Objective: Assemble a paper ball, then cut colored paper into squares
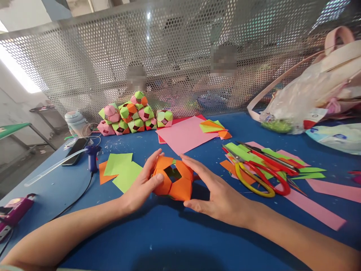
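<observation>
An orange folded-paper ball (182, 186) with open gaps between its panels is in front of me, over the blue table. My left hand (141, 184) grips its left side, thumb on the near face and fingers behind. On the other side, my right hand (217, 192) has its fingers spread, the fingertips at the ball's upper right edge and the thumb near its lower right. Green paper squares (128, 177) and an orange sheet (105, 173) lie left of my left hand. Yellow-handled scissors (254, 182) and red-handled scissors (278, 180) rest on paper scraps to the right.
Several finished paper balls (137, 125) are stacked at the back, beside pink sheets (186, 133). A glue gun (93, 158), phone (75, 150) and purple power strip (17, 212) are on the left. A perforated metal screen (180, 56) borders the table; a bag (324, 86) stands right.
</observation>
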{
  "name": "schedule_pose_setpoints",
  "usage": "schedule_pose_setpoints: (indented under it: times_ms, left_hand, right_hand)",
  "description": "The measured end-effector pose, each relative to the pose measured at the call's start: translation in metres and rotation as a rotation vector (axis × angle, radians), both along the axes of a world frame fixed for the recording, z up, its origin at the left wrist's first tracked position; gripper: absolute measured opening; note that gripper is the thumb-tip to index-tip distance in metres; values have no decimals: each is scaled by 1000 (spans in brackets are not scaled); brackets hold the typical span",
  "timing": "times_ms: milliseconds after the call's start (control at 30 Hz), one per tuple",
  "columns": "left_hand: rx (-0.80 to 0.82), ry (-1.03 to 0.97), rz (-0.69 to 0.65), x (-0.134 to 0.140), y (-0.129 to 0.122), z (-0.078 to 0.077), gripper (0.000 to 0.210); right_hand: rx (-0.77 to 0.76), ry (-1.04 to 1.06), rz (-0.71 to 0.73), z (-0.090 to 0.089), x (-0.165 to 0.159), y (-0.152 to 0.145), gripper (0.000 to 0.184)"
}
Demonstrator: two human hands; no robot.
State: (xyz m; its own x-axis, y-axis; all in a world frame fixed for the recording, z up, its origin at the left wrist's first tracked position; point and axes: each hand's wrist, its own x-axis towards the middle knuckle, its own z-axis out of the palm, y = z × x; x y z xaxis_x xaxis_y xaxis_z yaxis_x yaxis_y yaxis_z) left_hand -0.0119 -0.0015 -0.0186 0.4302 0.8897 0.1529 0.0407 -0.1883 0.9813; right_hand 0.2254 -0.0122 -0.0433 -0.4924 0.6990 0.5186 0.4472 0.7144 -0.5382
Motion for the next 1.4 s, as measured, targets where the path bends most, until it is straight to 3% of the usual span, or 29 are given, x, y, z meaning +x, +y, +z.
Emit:
schedule_pose_setpoints:
  times_ms: [233, 500, 700, 833, 1067, 1233, 1400]
  left_hand:
    - [152, -45, -92, -7, 2, -8, 68]
    - [316, 45, -150, -11, 3, -9, 65]
    - [232, 83, -110, -6, -2, -3, 72]
    - [36, 133, -90, -5, -1, 6, 71]
    - [-87, 127, -33, -5, 4, 17, 75]
    - [-31, 206, -45, 1, 7, 11, 92]
    - [-9, 273, 16, 3, 11, 5, 88]
  right_hand:
    - [62, 6, 39, 0, 0, 0, 89]
    - [114, -25, 137, 1, 1, 1, 92]
    - [99, -39, 105, 1, 1, 1, 93]
    - [-150, 17, 30, 5, 1, 1, 86]
    - [-712, 419, -8, 20, -1, 8, 62]
    - [-908, 553, 27, 16, -3, 18, 48]
    - [-954, 595, 42, 11, -7, 23, 48]
